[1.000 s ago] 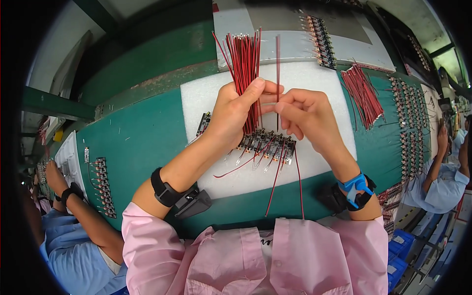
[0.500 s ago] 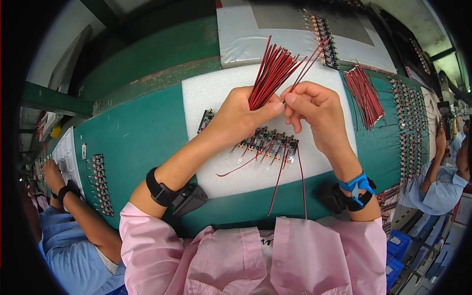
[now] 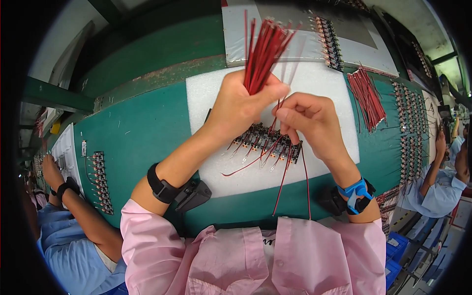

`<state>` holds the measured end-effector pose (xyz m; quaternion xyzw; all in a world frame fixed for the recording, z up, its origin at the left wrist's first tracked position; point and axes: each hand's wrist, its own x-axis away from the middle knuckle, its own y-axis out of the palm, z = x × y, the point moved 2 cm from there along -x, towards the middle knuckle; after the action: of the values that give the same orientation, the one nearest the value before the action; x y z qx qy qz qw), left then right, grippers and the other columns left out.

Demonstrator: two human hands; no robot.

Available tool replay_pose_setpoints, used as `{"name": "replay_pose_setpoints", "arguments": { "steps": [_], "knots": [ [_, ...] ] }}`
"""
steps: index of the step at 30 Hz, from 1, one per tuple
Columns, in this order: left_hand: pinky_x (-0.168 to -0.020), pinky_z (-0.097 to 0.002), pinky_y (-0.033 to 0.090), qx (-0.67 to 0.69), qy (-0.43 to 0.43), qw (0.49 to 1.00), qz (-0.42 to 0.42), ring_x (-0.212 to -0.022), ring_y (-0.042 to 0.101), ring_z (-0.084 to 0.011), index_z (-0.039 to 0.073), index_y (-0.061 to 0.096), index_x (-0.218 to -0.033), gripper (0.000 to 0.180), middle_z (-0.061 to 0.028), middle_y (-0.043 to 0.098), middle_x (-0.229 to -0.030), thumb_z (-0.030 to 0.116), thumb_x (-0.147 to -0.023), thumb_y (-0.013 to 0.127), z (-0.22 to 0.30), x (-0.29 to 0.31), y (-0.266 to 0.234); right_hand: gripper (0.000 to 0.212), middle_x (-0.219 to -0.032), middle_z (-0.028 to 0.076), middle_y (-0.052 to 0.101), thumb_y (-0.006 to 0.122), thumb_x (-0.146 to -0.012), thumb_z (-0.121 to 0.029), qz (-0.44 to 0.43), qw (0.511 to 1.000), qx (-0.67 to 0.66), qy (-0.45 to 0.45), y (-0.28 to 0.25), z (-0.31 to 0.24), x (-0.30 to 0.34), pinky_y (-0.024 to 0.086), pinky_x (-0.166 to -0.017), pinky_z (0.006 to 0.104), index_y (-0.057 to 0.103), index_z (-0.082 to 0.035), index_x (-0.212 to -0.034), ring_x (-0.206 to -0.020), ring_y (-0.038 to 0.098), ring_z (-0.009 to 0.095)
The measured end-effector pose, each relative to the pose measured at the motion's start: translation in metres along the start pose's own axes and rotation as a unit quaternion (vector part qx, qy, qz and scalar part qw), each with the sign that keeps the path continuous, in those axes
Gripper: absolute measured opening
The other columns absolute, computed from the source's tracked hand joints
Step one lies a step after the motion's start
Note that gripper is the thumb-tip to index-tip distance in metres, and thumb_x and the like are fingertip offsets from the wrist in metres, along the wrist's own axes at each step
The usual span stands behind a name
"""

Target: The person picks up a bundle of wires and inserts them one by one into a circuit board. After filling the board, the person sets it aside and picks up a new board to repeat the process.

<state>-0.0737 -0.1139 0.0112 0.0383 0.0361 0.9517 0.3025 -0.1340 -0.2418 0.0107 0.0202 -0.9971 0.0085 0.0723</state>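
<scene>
My left hand (image 3: 240, 101) is closed round a thick bundle of red and black wires (image 3: 265, 54), whose ends fan out away from me. Close beside it, my right hand (image 3: 307, 115) pinches a red and black wire (image 3: 276, 115) between thumb and fingers; its upper part is smeared by motion. Below both hands a row of small circuit boards (image 3: 275, 146) lies on a white foam sheet (image 3: 211, 172). Several red and black wires trail from the row, two of them reaching past the sheet's near edge. My left hand and forearm hide part of the boards.
A pile of red wires (image 3: 366, 98) lies right of the foam on the green table (image 3: 142, 147). Board strips sit at left (image 3: 100, 182), on the white box (image 3: 329, 44) and in rows (image 3: 412, 123) at right. Co-workers' arms (image 3: 83, 209) show at both sides.
The bundle in my left hand has moved farther up and tilts more upright. My right hand has come down toward the boards, drawing a wire away from the bundle.
</scene>
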Motion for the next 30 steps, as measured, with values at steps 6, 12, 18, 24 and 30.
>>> {"name": "replay_pose_setpoints", "arguments": {
  "steps": [6, 12, 18, 24, 30],
  "knots": [
    [-0.035, -0.0208, 0.026, 0.170, 0.021, 0.984, 0.054, -0.042, 0.036, -0.0045, 0.004, 0.049, -0.076, 0.022, 0.0028, 0.041, -0.053, 0.025, -0.078, 0.054, -0.001, -0.007, -0.013, 0.011, -0.059, 0.008, 0.054, 0.050, -0.079, -0.009, 0.053, 0.995, -0.089, 0.005, -0.010, -0.004, -0.002, 0.037, -0.039, 0.0191, 0.051, 0.001, -0.074, -0.044, 0.049, 0.011],
    [-0.042, -0.0216, 0.028, 0.093, -0.125, 0.986, -0.061, -0.047, 0.036, -0.0061, 0.004, 0.048, -0.074, 0.020, 0.0032, 0.039, -0.053, 0.023, -0.079, 0.052, 0.000, 0.001, -0.012, 0.012, -0.060, 0.010, 0.055, 0.049, -0.080, -0.011, 0.076, 0.992, -0.097, -0.021, -0.014, -0.002, -0.005, 0.039, -0.039, 0.0215, 0.050, 0.001, -0.075, -0.046, 0.052, 0.014],
    [-0.045, -0.0220, 0.027, -0.081, -0.053, 0.991, -0.091, -0.050, 0.035, -0.0049, 0.003, 0.050, -0.069, 0.019, 0.0035, 0.039, -0.054, 0.020, -0.077, 0.052, -0.001, 0.004, -0.001, 0.013, -0.061, 0.010, 0.055, 0.049, -0.080, -0.011, 0.080, 0.992, -0.088, -0.045, -0.015, 0.000, -0.006, 0.039, -0.039, 0.0216, 0.049, 0.001, -0.076, -0.048, 0.053, 0.014],
    [-0.037, -0.0174, 0.023, -0.083, -0.050, 0.990, -0.104, -0.043, 0.032, -0.0011, 0.004, 0.054, -0.074, 0.013, 0.0059, 0.039, -0.053, 0.017, -0.075, 0.057, -0.003, 0.005, -0.001, 0.012, -0.061, 0.009, 0.055, 0.049, -0.080, -0.010, 0.079, 0.992, -0.093, -0.044, -0.012, 0.002, -0.005, 0.040, -0.040, 0.0218, 0.049, 0.002, -0.076, -0.049, 0.052, 0.014],
    [-0.039, -0.0187, 0.024, -0.130, 0.006, 0.985, -0.113, -0.045, 0.030, -0.0012, 0.002, 0.053, -0.074, 0.008, 0.0059, 0.038, -0.054, 0.010, -0.073, 0.056, -0.008, 0.005, -0.004, 0.012, -0.061, 0.007, 0.054, 0.051, -0.079, -0.010, 0.045, 0.997, -0.055, -0.011, -0.008, 0.005, -0.002, 0.039, -0.042, 0.0205, 0.051, 0.002, -0.078, -0.049, 0.051, 0.012]
  ]
}}
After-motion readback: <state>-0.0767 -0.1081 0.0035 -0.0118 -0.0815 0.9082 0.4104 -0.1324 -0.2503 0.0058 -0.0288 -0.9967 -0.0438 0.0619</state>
